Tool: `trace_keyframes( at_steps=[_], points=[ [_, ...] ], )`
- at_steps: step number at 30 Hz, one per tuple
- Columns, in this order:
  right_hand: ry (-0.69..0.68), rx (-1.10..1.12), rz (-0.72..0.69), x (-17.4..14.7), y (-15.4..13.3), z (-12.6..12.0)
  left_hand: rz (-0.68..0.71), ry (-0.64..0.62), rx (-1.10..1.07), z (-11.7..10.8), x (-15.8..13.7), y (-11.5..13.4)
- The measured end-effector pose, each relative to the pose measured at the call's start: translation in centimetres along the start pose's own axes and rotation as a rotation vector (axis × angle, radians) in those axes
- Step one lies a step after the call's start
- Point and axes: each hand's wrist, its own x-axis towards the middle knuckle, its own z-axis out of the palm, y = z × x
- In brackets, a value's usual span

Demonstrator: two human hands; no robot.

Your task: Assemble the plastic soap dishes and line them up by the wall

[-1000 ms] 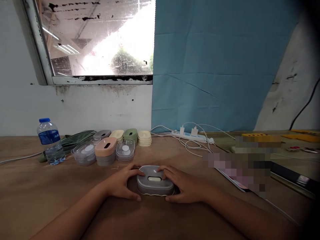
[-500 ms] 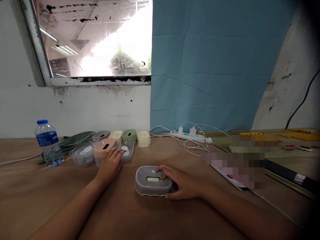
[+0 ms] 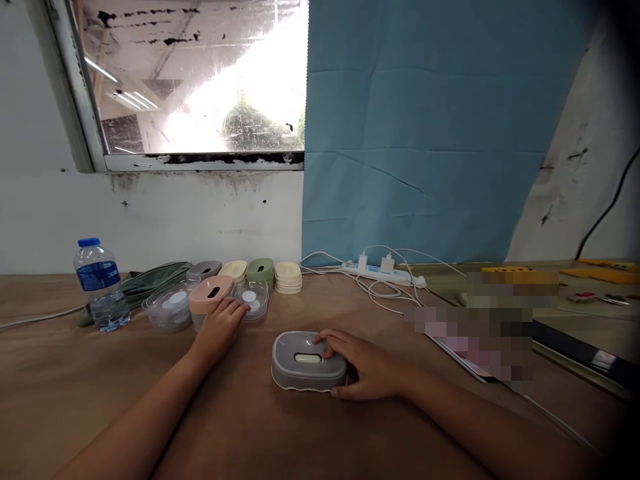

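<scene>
In front of me on the brown table lies a grey oval lid (image 3: 287,375) with a slot in its top, where a pale inner piece shows. My right hand (image 3: 367,367) grips its right end, fingers on top and thumb low at the near side. Farther left, my left hand (image 3: 220,328) rests with fingers stretched out between a stack of peach-coloured lids (image 3: 201,293) and some clear plastic containers (image 3: 259,300). It touches the peach stack's near side; its thumb is hidden, and I see nothing held in it.
More clear containers (image 3: 167,313), green lids (image 3: 261,269), cream stacks (image 3: 289,277) and grey lids (image 3: 204,269) stand behind my left hand. A water bottle (image 3: 101,287) is at the left. A power strip (image 3: 377,271) with white cables lies at the back; a tablet-like device (image 3: 463,360) sits right.
The whole view has shifted very slightly. Both hands and the grey lid keep the same places on the table.
</scene>
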Motion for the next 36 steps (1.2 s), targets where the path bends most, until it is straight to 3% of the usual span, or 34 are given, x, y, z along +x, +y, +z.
trace_keyframes(
  at_steps=[3,7,11,15,19,27,32,36],
  points=[
    [0.020,-0.022,-0.044,0.0,0.0,-0.1,-0.076,0.125,-0.259,-0.8,0.5,1.1],
    [0.116,-0.048,-0.151,0.1,0.5,-0.2,-0.434,0.302,-0.950,-2.7,1.4,3.7],
    [0.407,-0.152,-0.150,0.2,1.4,0.1,-0.695,0.231,-1.723,-4.0,1.9,5.7],
    [0.649,-0.240,-0.182,0.1,1.4,0.4,-0.768,0.056,-2.078,-3.7,1.6,6.6],
    [0.685,-0.294,-0.263,0.0,0.5,0.6,-0.791,-0.082,-2.160,-3.1,1.1,7.0],
    [0.542,-0.137,-0.226,0.0,1.2,0.8,-0.842,-0.206,-2.147,-2.2,0.7,7.4],
    [0.448,0.031,-0.202,-0.1,2.6,0.9,-0.879,-0.189,-1.915,-1.3,0.6,6.9],
    [0.276,0.111,-0.115,-0.1,2.5,0.9,-0.869,-0.234,-1.703,-0.6,0.4,5.9]
  ],
)
